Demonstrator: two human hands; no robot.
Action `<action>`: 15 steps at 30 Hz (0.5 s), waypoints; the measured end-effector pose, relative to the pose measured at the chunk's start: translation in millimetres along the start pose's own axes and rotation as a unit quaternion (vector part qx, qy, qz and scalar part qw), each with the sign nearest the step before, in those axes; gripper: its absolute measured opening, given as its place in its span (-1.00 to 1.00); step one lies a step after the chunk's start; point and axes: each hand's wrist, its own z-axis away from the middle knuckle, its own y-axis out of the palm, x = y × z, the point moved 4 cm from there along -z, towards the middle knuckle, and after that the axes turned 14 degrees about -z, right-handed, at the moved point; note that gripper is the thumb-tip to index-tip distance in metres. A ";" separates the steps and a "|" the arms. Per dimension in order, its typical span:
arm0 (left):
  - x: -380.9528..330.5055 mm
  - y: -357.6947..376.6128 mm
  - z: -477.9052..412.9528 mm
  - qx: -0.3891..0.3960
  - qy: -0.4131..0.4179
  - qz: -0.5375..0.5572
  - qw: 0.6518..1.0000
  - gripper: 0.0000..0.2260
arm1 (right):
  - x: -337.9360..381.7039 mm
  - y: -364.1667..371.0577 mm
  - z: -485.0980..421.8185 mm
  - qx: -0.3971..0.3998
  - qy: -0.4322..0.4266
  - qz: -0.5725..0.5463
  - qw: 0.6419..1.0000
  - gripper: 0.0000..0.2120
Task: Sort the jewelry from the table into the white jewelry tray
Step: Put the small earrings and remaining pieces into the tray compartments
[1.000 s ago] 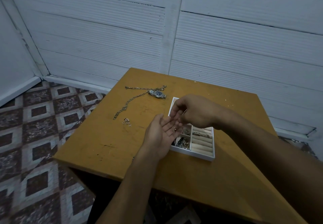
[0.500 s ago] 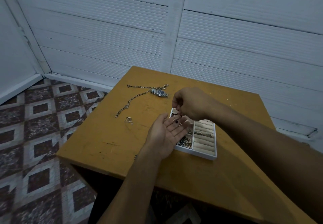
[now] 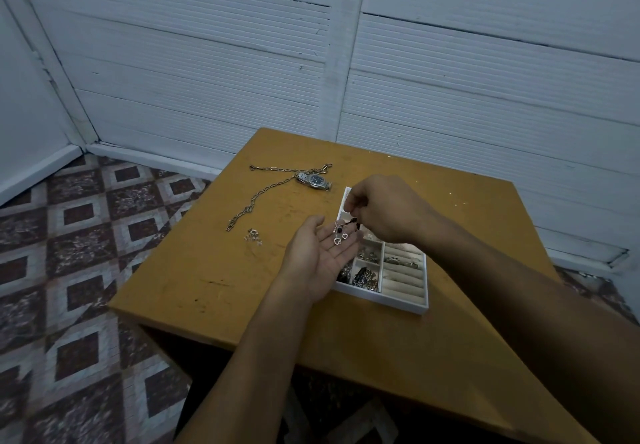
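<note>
Three unsorted items are seen toward the worktop's (image 3: 194, 270) far-left part: a chain (image 3: 263, 194), a small earring cluster (image 3: 253, 235) and a watch (image 3: 314, 180). Right of these, the left hand (image 3: 320, 256) is held flat, palm up, over the left edge of the white jewelry tray (image 3: 420, 307), with several small charms (image 3: 341, 236) carried on it. Just above and right of the palm, the right hand (image 3: 381, 211) is curled, and a small dark piece (image 3: 353, 224) is pinched at its fingertips. The tray's left compartments lie directly beneath and slightly nearer than that pinch. A short drop by the right hand is judged to be needed.
</note>
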 end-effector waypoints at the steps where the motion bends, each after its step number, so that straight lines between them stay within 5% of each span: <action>1: -2.0 -0.8 -1.3 -0.003 0.003 -0.017 1.000 -0.66 | -2.6 -0.6 -0.4 -0.004 0.005 -0.009 1.000 -0.78; 15: -28.8 4.3 -21.1 -0.045 0.045 -0.313 0.948 -0.69 | -55.7 14.1 0.1 -0.067 0.106 -0.126 0.984 -0.73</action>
